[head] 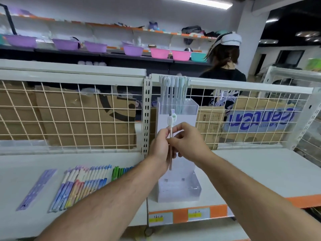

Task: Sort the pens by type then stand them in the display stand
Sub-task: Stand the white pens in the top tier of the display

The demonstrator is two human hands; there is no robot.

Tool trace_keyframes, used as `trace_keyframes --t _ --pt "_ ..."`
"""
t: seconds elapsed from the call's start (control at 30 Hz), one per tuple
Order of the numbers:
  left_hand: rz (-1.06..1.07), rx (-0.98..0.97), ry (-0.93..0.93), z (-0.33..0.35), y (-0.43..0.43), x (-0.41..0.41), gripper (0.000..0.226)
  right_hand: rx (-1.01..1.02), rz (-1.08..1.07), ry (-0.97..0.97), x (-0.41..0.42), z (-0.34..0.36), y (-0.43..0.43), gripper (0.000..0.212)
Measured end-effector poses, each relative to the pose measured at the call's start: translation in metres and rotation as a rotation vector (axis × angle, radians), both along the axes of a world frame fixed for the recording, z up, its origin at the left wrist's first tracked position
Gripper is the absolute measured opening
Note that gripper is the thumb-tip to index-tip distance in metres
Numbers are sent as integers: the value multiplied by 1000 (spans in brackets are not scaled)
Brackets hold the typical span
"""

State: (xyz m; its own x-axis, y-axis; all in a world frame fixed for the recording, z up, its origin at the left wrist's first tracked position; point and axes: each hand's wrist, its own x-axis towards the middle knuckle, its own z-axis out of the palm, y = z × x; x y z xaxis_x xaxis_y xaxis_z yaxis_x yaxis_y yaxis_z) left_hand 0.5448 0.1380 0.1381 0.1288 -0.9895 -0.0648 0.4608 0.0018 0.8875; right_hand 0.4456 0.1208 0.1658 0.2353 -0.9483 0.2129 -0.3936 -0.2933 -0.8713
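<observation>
A clear tiered display stand sits on the white shelf in front of me. Several pale pens with white and mint toppers stand in its top tier. My left hand grips two upright pens with toppers. My right hand pinches the same pens just in front of the stand. On the shelf to the left lie a row of pastel pens, several green and blue pens, and a purple packet.
A wire mesh back panel rises behind the shelf, with cardboard boxes beyond it. A person in a black top stands behind the rack. Orange price strips run along the shelf's front edge.
</observation>
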Motion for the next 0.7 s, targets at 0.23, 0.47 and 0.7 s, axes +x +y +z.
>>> trace_keyframes --t 0.23,0.47,0.7 --pt "66 -53 -53 5 -30 8 26 10 3 -31 -6 9 -28 9" --pt "81 -64 -232 12 -63 9 20 -44 15 -8 -24 36 -64 1" --pt "84 -56 -238 7 -80 6 19 -157 -44 47 -44 72 -101 4"
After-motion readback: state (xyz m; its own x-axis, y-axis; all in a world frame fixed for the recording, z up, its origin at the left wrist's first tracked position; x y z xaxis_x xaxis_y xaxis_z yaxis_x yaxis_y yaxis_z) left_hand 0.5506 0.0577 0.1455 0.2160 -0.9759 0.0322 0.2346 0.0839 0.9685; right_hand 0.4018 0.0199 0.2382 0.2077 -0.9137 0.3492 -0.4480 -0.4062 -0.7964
